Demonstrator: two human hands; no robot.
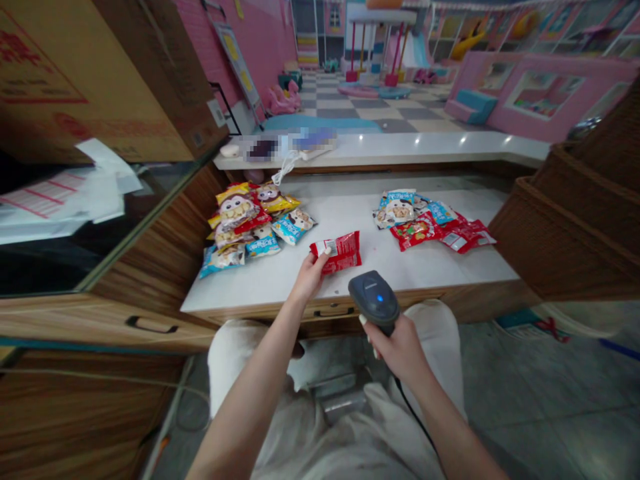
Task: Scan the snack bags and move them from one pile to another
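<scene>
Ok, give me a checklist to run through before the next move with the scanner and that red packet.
Left hand firmly grips the red packet: ok.
Right hand firmly grips the scanner: ok.
Blue light on the scanner is lit: ok.
White label on the packet faces up, beside the left thumb: ok.
Label is a readable barcode: cannot tell, too small.
Cable runs free from the scanner: cannot tell, its far end is out of sight.
</scene>
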